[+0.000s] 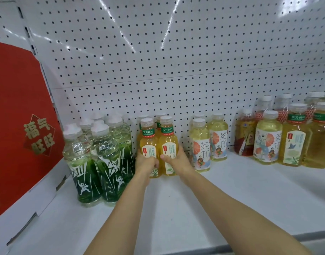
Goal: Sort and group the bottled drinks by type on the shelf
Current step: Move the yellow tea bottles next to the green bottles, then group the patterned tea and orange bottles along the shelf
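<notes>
1. The left hand [146, 162] grips the left front jasmine tea bottle [149, 144]; the right hand [173, 159] grips its twin [168, 142] — fingers curled round each, low on the body.
2. Both bottles stand upright on the shelf [231, 190], just beside the green bottles [95, 159] and in front of two matching ones.
3. To do this well, slide them back together, keeping them upright — a low grip could tip them.
4. Leave a gap from the grapefruit tea bottles [202, 146].

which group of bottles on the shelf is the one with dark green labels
The cluster of clear bottles with dark green labels at the far left, beside the red box; every other group holds yellow or amber drinks with pale labels.
</notes>
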